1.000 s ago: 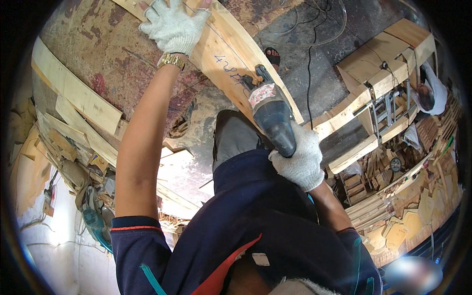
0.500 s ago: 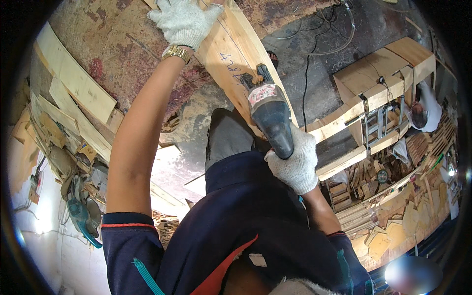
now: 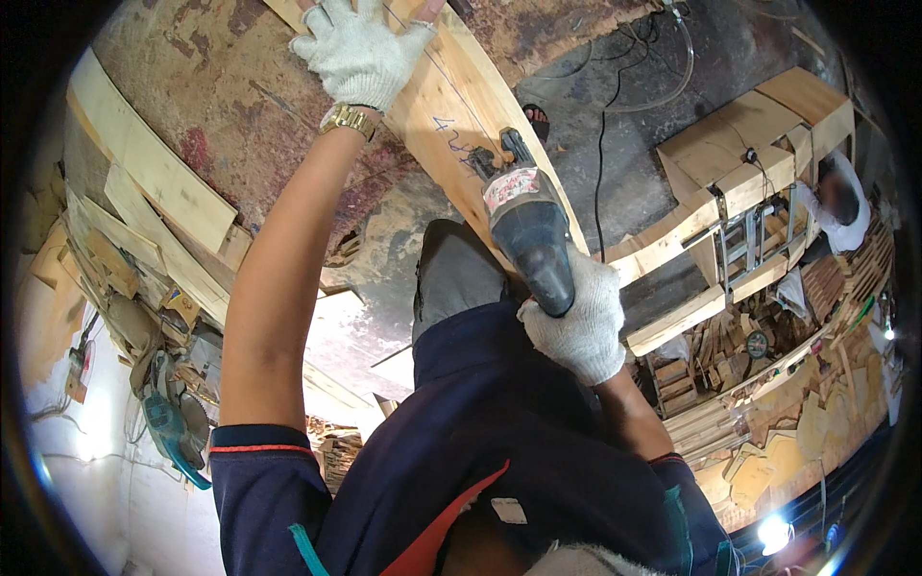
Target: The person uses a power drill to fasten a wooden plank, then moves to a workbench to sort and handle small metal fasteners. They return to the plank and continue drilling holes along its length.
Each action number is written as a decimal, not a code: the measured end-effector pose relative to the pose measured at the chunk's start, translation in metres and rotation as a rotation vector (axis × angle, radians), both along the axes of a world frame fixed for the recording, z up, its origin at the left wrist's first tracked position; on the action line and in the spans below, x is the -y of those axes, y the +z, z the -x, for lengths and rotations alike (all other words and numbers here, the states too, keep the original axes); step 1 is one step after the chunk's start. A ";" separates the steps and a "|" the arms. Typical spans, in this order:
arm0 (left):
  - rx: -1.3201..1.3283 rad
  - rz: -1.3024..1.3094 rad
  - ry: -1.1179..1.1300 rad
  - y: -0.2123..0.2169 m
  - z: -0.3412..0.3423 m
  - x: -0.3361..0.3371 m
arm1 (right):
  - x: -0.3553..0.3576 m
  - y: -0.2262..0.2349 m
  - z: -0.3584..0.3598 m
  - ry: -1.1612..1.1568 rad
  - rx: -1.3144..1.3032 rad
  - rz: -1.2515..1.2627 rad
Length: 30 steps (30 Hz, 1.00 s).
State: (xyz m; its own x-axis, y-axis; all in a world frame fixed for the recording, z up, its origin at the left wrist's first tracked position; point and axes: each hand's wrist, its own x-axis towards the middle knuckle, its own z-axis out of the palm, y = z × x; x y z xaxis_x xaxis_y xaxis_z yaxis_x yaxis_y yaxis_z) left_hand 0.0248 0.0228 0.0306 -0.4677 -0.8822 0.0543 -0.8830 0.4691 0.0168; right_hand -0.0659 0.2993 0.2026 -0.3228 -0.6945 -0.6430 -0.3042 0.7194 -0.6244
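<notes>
A long pale wooden board (image 3: 423, 125) runs from the top toward my body, with a pencilled or inked line and blue handwriting on it. My left hand (image 3: 360, 53), in a white knitted glove, lies on the board's far part with its fingers spread. A dark jigsaw (image 3: 530, 226) with a worn label sits on the board's near part, by its right side. My gloved right hand (image 3: 581, 312) is wrapped round the rear of its body. The jigsaw's blade is hidden beneath it.
Stacked wooden pieces (image 3: 744, 158) and a metal clamp frame (image 3: 754, 240) stand on the right, near another person (image 3: 840, 202). Long curved boards (image 3: 158, 144) lie on the left, above a green circular saw (image 3: 173, 422). A black cable (image 3: 601, 182) crosses the floor.
The whole view has shifted slightly. The jigsaw and my right hand keep nearly the same place on the board. My left hand stays spread on it.
</notes>
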 end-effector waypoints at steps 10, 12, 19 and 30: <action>-0.019 0.053 -0.021 0.001 -0.003 0.001 | 0.010 0.002 0.003 0.008 0.053 -0.034; -0.006 0.048 -0.017 0.002 0.000 0.001 | 0.009 0.000 0.000 0.012 0.008 -0.005; 0.151 -0.087 0.077 0.011 0.003 -0.003 | 0.012 0.000 -0.001 0.021 -0.021 0.028; -0.025 0.111 0.001 -0.012 -0.004 -0.001 | 0.020 -0.004 -0.008 -0.024 -0.039 -0.045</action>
